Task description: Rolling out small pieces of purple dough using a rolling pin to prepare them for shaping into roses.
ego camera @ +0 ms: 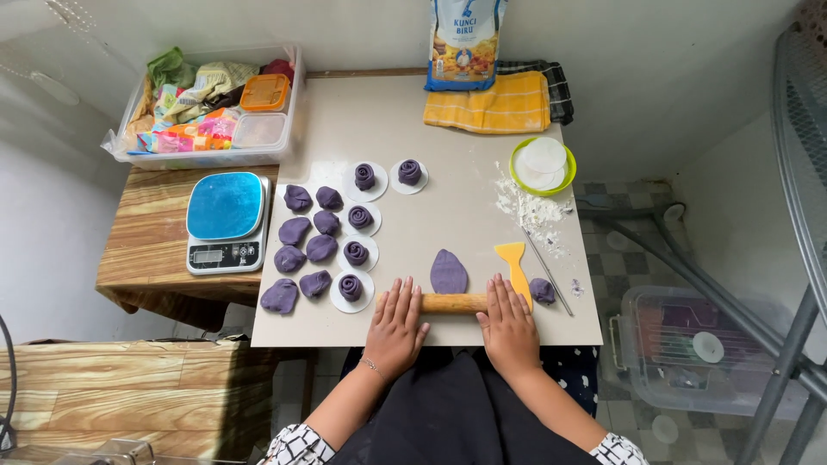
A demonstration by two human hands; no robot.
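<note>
My left hand (397, 325) and my right hand (508, 325) lie flat, palms down, on the two ends of a wooden rolling pin (454, 303) near the front edge of the beige board (457, 215). Just beyond the pin lies a flattened oval of purple dough (448, 272). A small purple dough lump (543, 291) sits right of my right hand, beside a yellow plastic scraper (515, 263) and a thin metal stick (546, 270). To the left lie several purple dough pieces (301, 250) and rolled dough roses (357, 253) on white paper rounds.
A green bowl of white paper rounds (543, 164) and spilled flour (534, 209) are at the right. A flour bag (464, 43) and yellow cloth (489, 105) stand at the back. A blue kitchen scale (226, 220) and a clear tub of packets (211, 108) are left.
</note>
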